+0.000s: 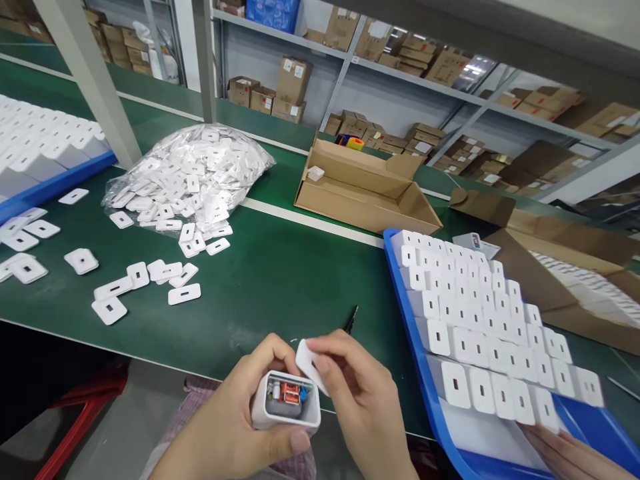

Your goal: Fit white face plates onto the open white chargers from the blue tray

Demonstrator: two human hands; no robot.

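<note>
Low in the centre, my left hand point(235, 413) is wrapped round a white charger housing point(286, 423). Its open end faces up and shows electronic parts inside, orange, blue and silver. My right hand point(363, 400) pinches a white cover plate point(309, 365) between thumb and fingers, tilted, at the housing's upper right edge. Loose white cover plates point(110, 310) lie on the green table point(280, 267) to the left, near a clear plastic bag point(200, 167) full of the same plates.
At the right, a blue tray point(411, 333) holds rows of white chargers; another person's hand point(575, 448) touches its lower edge. A dark pen-like tool point(352, 320) lies beyond my right hand. Cardboard box point(370, 200) behind; another blue tray point(60, 181) far left.
</note>
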